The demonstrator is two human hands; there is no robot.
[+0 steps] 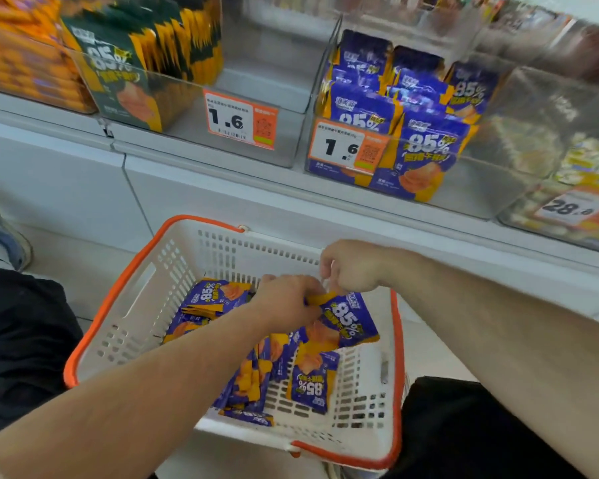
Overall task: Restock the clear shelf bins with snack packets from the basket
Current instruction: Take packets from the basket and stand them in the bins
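A white basket [173, 271] with an orange rim stands on the floor below the shelf and holds several purple-and-yellow snack packets [313, 382]. My left hand [287, 300] reaches into it and grips the yellow top edge of a purple packet [348, 321]. My right hand [350, 266] hovers just above that packet with curled fingers, pinching its upper corner. On the shelf above, a clear bin [471, 188] holds several upright purple packets of the same kind [424, 150] behind a 1.6 price tag.
A second clear bin [274, 146] to the left holds green-and-yellow packets [128, 63] and is half bare. More bins sit at far left and far right. My dark-clothed knees flank the basket. Someone's shoe [0, 233] is at the left edge.
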